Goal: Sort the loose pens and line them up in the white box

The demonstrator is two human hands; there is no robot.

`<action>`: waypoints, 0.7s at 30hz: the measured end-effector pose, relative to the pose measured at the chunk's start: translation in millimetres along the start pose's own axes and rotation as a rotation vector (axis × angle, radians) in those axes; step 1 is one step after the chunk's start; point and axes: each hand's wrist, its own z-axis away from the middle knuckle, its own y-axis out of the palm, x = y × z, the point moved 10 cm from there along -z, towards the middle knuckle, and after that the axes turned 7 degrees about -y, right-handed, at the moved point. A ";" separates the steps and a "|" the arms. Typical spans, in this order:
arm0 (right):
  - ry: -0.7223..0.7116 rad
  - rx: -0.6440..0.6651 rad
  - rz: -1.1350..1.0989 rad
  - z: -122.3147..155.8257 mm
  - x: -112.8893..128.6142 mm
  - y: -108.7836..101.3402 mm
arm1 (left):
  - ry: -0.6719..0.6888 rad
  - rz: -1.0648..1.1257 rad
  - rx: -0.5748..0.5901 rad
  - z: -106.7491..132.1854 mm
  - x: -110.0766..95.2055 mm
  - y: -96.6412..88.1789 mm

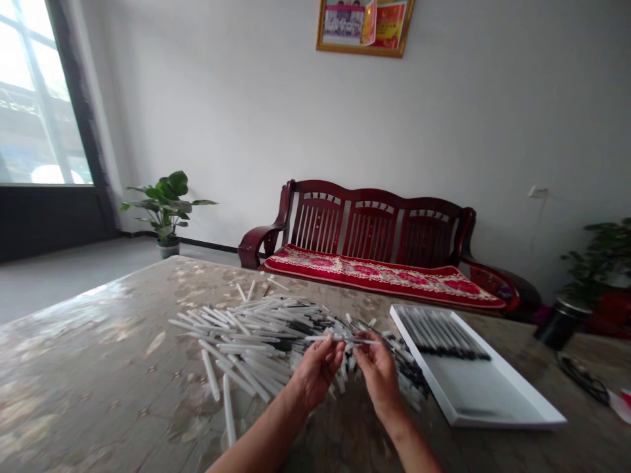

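This looks like a home's living room: a carved, dark red wooden bench point(371, 226) with a flowered red runner point(379, 272) stands by a plain pale wall point(236, 98), a gilt frame point(365, 25) (a group photo, apparently, inside) hangs above, a potted plant point(170, 197) stands near the window point(42, 125), and the table point(123, 355) has a floral top.

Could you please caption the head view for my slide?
Left hand and right hand hold slim pieces by piled tubes and a tray.
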 end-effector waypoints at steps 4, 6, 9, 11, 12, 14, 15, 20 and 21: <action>-0.062 0.105 0.442 -6.0 3.4 -17.0 | 0.017 0.127 -0.058 1.4 -13.1 -5.7; -0.066 0.214 0.665 -5.2 3.0 -17.6 | 0.010 0.136 -0.052 1.9 -14.7 -4.8; -0.053 0.351 0.898 -0.7 1.4 -14.0 | 0.010 0.126 -0.029 1.7 -13.9 -3.3; -0.070 0.408 0.991 2.4 2.5 -9.3 | 0.020 0.105 -0.029 0.8 -13.9 -4.5; -0.086 0.431 1.022 4.0 3.5 -6.6 | 0.030 0.088 -0.031 0.1 -14.5 -5.5; -0.141 0.466 1.060 6.9 7.0 -0.3 | 0.052 0.044 -0.033 -1.5 -16.6 -6.8; -0.176 0.477 1.075 8.3 9.2 2.5 | 0.063 0.021 -0.031 -2.3 -17.5 -6.9; -0.323 0.439 1.162 10.8 15.7 8.5 | 0.097 -0.082 -0.078 -3.3 -17.1 -10.1; -0.344 0.414 1.167 10.4 15.9 8.3 | 0.107 -0.100 -0.089 -2.6 -16.7 -10.4</action>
